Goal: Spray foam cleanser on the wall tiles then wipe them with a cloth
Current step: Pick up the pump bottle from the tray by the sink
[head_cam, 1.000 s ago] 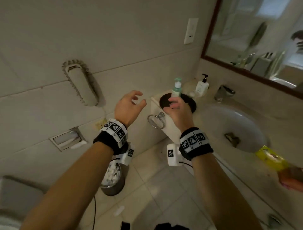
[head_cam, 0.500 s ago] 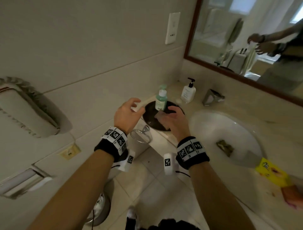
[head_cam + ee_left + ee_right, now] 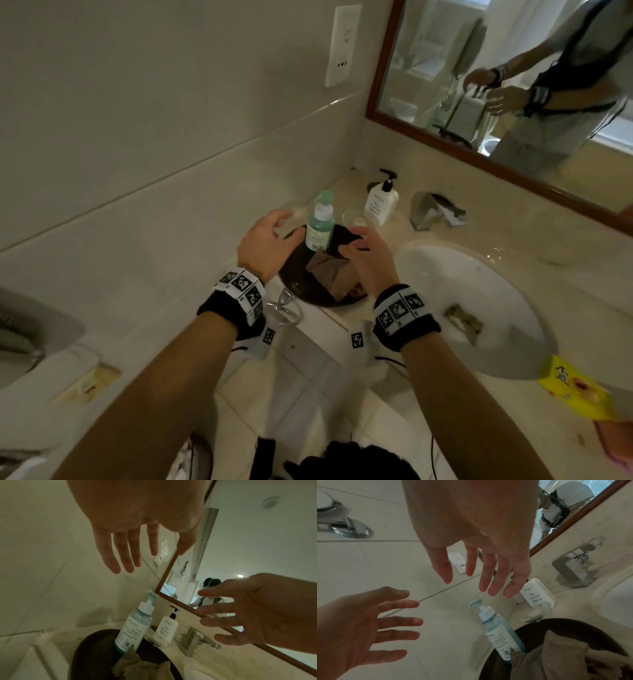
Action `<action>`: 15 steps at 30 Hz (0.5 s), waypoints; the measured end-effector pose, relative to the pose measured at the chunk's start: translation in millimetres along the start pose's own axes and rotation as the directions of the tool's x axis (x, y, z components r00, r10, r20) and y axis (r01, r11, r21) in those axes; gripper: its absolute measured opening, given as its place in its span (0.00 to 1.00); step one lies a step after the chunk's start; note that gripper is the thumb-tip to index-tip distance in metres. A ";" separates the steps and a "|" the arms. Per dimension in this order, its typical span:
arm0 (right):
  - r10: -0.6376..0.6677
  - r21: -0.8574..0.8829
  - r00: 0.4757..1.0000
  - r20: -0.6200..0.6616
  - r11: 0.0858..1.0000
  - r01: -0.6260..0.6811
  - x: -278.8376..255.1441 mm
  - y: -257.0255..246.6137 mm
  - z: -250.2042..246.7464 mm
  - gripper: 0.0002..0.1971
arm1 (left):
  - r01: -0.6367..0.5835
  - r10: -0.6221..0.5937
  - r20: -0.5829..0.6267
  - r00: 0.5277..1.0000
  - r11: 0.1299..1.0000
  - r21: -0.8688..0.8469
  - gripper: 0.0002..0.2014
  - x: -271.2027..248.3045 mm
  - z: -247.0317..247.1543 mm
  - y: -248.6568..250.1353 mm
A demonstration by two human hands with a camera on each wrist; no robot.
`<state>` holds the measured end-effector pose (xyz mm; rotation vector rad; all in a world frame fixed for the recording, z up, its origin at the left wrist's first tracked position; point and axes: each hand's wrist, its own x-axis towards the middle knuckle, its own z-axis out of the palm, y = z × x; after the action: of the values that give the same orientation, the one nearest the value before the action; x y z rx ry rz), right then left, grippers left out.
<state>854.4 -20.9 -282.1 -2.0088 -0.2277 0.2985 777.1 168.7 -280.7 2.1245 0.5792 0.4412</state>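
Note:
A teal foam cleanser bottle with a pump top stands upright in a dark round tray at the counter's left end. A brownish cloth lies crumpled in the tray beside it. My left hand hovers just left of the bottle, fingers spread, holding nothing. To the bottle's right, above the cloth, my right hand is also spread and empty. The pale wall tiles run along the left.
A white pump bottle and a small clear dish stand behind the tray. A faucet and white basin lie to the right, a yellow packet at the counter front. A mirror, wall socket and towel ring are nearby.
The view has swung right and closed in on the counter. Both hands have come forward and now flank the cleanser bottle, still empty.

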 end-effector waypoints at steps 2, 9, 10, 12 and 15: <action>0.009 0.000 1.000 0.013 1.000 -0.009 18.8 5.4 -2.7 0.21 | 0.022 -0.022 0.013 1.000 1.000 0.010 0.24 14.4 11.1 -1.4; -0.017 0.025 0.994 0.110 1.000 0.015 100.1 14.8 -5.6 0.20 | 0.103 -0.104 0.014 0.994 0.993 0.065 0.24 70.4 46.9 -10.1; -0.032 0.025 0.992 0.123 0.999 0.029 109.6 14.4 -5.1 0.19 | 0.117 -0.118 0.016 0.993 0.991 0.073 0.25 76.9 51.6 -11.2; -0.050 0.028 0.988 0.148 0.999 0.046 134.1 14.5 -2.3 0.20 | 0.153 -0.154 0.011 0.988 0.984 0.088 0.28 93.0 62.0 -11.8; -0.064 0.021 0.979 0.195 0.998 0.061 163.9 17.6 2.1 0.21 | 0.181 -0.181 -0.008 0.983 0.977 0.116 0.26 110.7 77.6 -16.0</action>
<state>1010.1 20.7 -316.8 -1.9537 -0.4102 0.4573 904.1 186.9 -326.2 2.1579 0.8065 0.3093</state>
